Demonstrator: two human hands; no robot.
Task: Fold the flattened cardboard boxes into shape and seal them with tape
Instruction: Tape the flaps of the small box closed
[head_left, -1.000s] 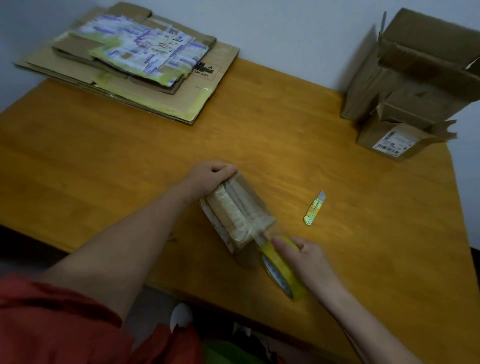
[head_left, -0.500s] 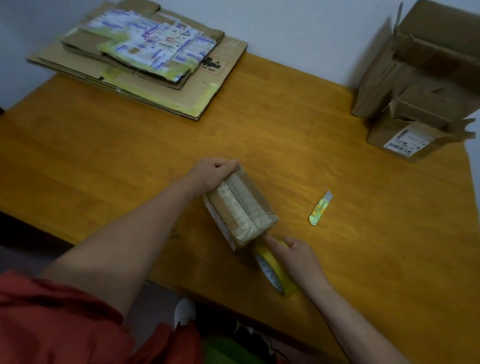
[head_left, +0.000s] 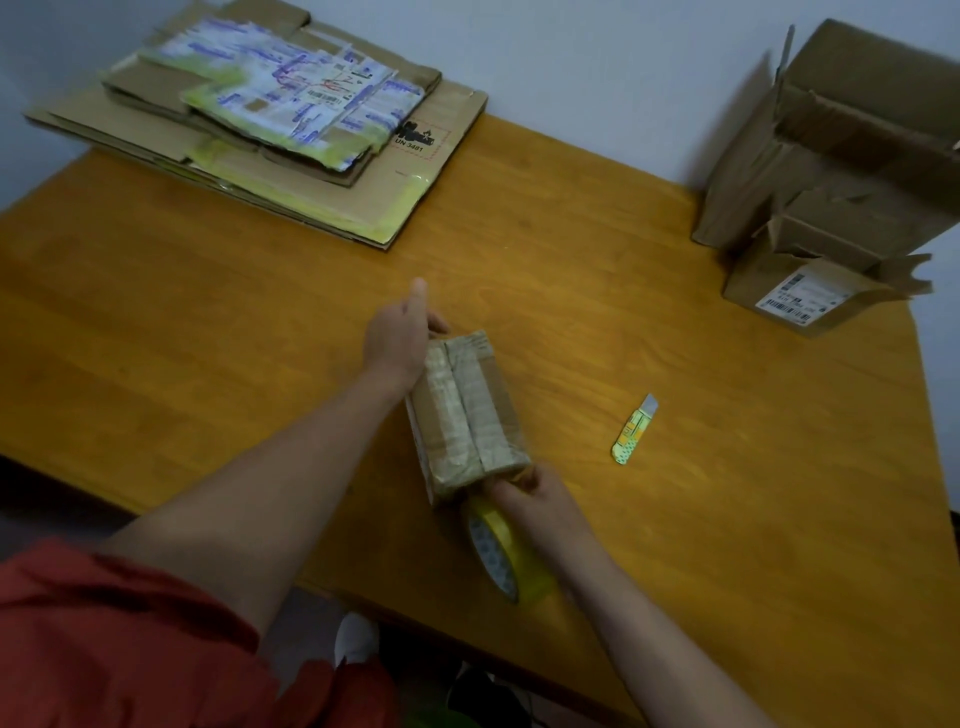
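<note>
Mid-table on orange wooden table: small brown taped cardboard box, long axis running away from person. L hand at far end, palm against side, fingers hooked round corner, thumb raised clear. R hand at near end, curled round yellow roll of tape (grip partly hidden), fingertips touching box. Yellow-green utility knife lies apart, to rt. Stack of flattened cardboard far left; open brown boxes far rt.

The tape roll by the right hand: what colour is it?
Yellow tape roll, with a pale patterned core face; the head view shows it.
</note>
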